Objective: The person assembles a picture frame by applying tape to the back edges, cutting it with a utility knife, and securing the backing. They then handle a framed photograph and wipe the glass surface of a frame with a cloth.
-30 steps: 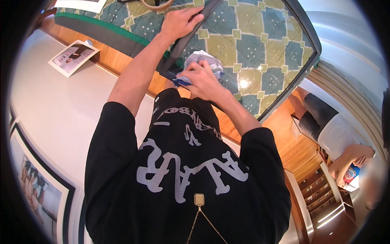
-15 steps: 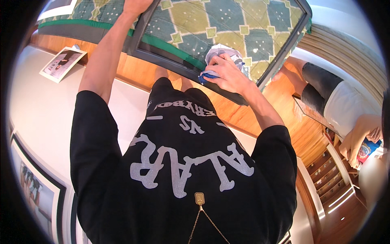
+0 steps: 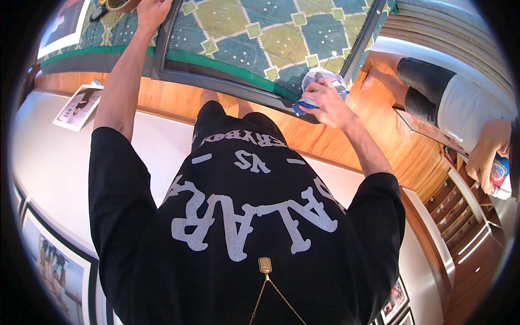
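Observation:
A large black picture frame [image 3: 216,86] with a clear pane [image 3: 233,32] is held at the top of the view, and a green patterned quilt shows through it. My left hand [image 3: 153,13] is closed at the frame's left side, its upper part cut off by the picture's edge. My right hand [image 3: 329,103] presses a bunched white and blue cloth [image 3: 337,79] onto the pane, close to the near right corner. Its fingers are bent over the cloth and hide part of it.
Beyond the frame lies the quilt [image 3: 116,32], with a white-bordered picture [image 3: 65,27] and a round brown object [image 3: 122,5] on it. A small photo [image 3: 78,107] leans at left. Another person [image 3: 471,114] at right holds a red and blue item [image 3: 499,170]. Framed pictures [image 3: 59,265] hang at lower left.
My right hand and the cloth have slid rightward over the pane toward its near right corner. The frame and my left hand appear farther left, and the round brown object has come into view.

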Tool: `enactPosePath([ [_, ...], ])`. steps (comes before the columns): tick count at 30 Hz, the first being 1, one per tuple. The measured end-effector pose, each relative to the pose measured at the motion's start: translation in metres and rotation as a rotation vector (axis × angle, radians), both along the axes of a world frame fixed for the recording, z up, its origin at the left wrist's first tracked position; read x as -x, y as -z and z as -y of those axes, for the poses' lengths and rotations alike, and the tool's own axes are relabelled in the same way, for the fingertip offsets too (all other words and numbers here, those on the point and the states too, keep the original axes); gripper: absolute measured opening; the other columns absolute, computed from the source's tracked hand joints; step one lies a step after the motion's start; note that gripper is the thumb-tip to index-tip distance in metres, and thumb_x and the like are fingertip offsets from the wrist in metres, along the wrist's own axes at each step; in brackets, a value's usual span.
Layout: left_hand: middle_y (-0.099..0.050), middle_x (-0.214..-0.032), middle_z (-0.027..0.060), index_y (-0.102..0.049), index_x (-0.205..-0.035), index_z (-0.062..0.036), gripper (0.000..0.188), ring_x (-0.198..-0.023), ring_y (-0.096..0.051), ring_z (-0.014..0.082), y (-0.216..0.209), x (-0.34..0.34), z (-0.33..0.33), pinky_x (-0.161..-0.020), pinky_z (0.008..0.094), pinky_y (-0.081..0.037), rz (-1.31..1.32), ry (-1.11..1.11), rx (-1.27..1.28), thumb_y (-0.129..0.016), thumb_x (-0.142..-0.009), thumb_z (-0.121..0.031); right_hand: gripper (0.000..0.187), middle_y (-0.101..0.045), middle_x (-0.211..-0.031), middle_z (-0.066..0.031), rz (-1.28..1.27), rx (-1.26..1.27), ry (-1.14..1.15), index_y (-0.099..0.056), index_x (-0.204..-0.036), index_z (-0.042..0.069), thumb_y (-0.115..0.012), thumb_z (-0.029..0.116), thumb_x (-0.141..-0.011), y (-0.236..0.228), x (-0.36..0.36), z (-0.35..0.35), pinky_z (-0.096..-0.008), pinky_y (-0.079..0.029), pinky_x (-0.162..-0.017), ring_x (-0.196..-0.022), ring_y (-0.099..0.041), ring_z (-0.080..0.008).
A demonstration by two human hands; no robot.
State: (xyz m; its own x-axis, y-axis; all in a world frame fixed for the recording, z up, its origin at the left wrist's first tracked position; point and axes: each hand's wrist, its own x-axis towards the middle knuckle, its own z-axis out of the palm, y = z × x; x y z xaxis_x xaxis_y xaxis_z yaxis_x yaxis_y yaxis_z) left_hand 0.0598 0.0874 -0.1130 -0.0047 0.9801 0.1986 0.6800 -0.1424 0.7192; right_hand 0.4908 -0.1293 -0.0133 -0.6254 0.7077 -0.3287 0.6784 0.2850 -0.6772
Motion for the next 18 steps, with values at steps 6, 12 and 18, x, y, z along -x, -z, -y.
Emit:
enactPosePath([
  [6,-0.069,-0.08,0.0098,-0.068,-0.111,-0.0024,0.031,-0.07,-0.063,0.0168,-0.003,0.001,0.001,-0.068,0.0311,-0.049,-0.002,0.011,-0.037,-0.068,-0.089,-0.024,0.018,-0.06,-0.073,-0.0151,0.191,-0.105,-0.153,-0.068,-0.083,0.004,-0.068,0.021,-0.076,-0.002,-0.023,0.015,-0.0415,-0.041,-0.088,-0.085,-0.057,-0.0342],
  [12,-0.054,-0.07,-0.004,-0.067,-0.121,-0.0142,0.035,-0.068,-0.045,0.0028,0.027,0.019,-0.018,-0.063,0.0187,-0.04,0.022,0.136,-0.075,-0.065,-0.093,-0.035,0.024,-0.061,-0.066,-0.0163,0.297,0.056,0.106,-0.067,-0.086,0.001,-0.06,0.024,-0.085,-0.024,-0.031,0.018,-0.0401,-0.048,-0.066,-0.064,-0.06,-0.0317],
  [18,-0.055,-0.067,-0.0017,-0.067,-0.121,-0.0152,0.037,-0.063,-0.047,0.0041,0.014,0.011,-0.012,-0.058,0.0217,-0.04,-0.027,0.113,-0.049,-0.065,-0.092,-0.038,0.027,-0.061,-0.067,-0.0052,0.328,0.906,0.637,-0.064,-0.088,0.004,-0.068,0.03,-0.081,-0.071,-0.079,0.082,-0.0295,-0.046,-0.057,-0.059,-0.058,-0.0144],
])
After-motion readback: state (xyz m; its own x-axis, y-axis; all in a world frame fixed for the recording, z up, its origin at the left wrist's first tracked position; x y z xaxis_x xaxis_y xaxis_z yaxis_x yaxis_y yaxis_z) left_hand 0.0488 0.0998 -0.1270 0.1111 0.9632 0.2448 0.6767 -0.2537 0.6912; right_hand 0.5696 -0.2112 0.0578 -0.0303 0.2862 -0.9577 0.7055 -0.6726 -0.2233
